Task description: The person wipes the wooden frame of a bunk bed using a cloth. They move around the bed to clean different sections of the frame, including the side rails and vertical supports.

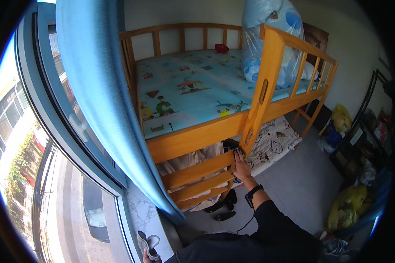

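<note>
My right hand (241, 167), with a black watch band on its wrist, presses a dark cloth (238, 153) against the side post of the wooden bunk bed's ladder (249, 133), where the ladder's top step meets it. At the lower left, my left hand (146, 257) is partly cut off by the picture's edge; its fingers hold a grey-and-white shoe (145, 242) above the marble windowsill (144, 213). Above my right hand lies the upper bunk's blue mattress (194, 95) with cartoon prints.
A blue curtain (102, 98) hangs beside the window at left. A plastic-wrapped bundle (273, 49) and a red bowl (221, 48) sit on the upper bunk. Black shoes (224, 216) lie on the floor below the ladder. Yellow bags (347, 207) stand at right.
</note>
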`<state>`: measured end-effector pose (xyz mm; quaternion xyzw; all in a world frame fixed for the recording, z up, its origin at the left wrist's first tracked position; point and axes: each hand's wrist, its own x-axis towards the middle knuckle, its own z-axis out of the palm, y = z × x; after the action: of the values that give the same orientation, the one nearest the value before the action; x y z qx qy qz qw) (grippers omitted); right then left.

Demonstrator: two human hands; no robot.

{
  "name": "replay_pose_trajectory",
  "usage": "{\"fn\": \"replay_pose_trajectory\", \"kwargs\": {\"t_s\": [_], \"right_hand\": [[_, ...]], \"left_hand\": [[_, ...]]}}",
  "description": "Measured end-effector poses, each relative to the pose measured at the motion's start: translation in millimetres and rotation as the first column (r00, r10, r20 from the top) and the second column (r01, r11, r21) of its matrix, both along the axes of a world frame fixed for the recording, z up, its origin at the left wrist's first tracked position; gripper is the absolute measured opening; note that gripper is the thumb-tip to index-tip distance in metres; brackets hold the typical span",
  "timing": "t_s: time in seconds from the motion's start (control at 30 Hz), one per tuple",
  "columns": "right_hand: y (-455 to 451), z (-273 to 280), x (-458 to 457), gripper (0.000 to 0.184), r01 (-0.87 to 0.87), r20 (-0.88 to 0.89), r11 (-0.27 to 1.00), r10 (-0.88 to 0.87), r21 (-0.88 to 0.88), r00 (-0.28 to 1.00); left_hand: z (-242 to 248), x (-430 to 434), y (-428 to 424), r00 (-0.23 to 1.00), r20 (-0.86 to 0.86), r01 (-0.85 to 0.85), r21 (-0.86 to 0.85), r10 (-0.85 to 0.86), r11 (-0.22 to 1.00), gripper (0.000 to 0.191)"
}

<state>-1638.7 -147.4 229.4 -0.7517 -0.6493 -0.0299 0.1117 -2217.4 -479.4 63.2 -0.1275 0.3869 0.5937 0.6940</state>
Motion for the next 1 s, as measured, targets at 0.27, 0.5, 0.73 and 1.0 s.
{"fn": "replay_pose_trajectory", "kwargs": {"t_s": [0.27,0.5,0.73,1.0], "right_hand": [[7.8,1.3,22.6,0.094,-0.081,0.048,0.995,0.084,-0.056,0.995],[17.8,-7.5,34.2,0.091,-0.069,0.092,0.998,0.067,0.014,0.994],[38.3,-48.2,61.9,0.073,0.036,0.154,0.996,-0.024,-0.077,0.988],[53.9,-39.8,56.5,0.038,-0.038,0.134,0.990,0.057,-0.137,0.989]], "left_hand": [[17.9,16.0,16.9,0.998,0.034,-0.047,0.127,0.043,0.991,0.023],[95.1,72.1,17.8,0.952,0.029,-0.305,0.015,0.304,0.952,0.027],[98.1,78.0,13.5,0.952,0.015,-0.306,0.010,0.306,0.952,0.025],[98.0,81.2,19.4,0.921,0.006,-0.389,0.026,0.389,0.921,0.019]]}}
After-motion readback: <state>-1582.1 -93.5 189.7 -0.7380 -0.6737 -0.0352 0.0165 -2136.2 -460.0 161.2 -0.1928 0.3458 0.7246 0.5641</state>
